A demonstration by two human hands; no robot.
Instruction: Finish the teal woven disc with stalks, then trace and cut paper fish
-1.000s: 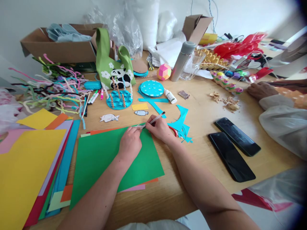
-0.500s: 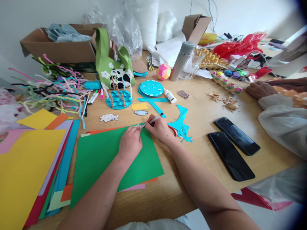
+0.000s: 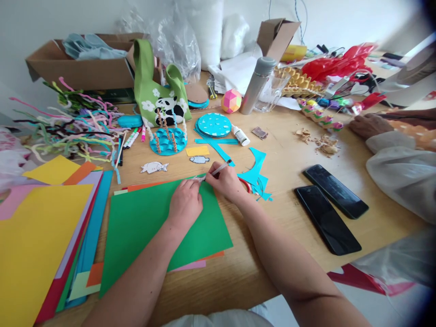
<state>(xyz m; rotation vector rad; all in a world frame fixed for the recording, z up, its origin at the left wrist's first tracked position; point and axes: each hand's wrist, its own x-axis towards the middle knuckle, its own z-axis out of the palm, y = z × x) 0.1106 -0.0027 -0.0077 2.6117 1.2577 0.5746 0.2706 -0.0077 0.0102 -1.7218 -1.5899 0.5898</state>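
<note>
My right hand (image 3: 225, 182) is closed around a slim pen (image 3: 220, 168) with a light, see-through barrel and a dark end. Its tip points down and left, close to my left fingertips. My left hand (image 3: 185, 200) is closed, its fingers pressing on a small white paper piece (image 3: 197, 178) at the top edge of a green paper sheet (image 3: 143, 227). Most of that piece is hidden under the fingers. Just beyond lie a white animal-shaped cutout (image 3: 154, 167), a grey-blue fish cutout (image 3: 199, 159) and a yellow paper strip (image 3: 197, 151).
Coloured paper (image 3: 37, 240) is stacked left, below pipe cleaners (image 3: 81, 122). Blue scraps (image 3: 254, 168) partly cover red-handled scissors (image 3: 244, 184). A glue bottle (image 3: 240, 135), flask (image 3: 258, 86) and panda bag (image 3: 163, 97) stand behind. Two phones (image 3: 327, 218) and another person's hand (image 3: 369, 126) are right.
Both hands hold nearly the same pose, with the pen tip still by the left fingertips. The whole view has shifted very slightly.
</note>
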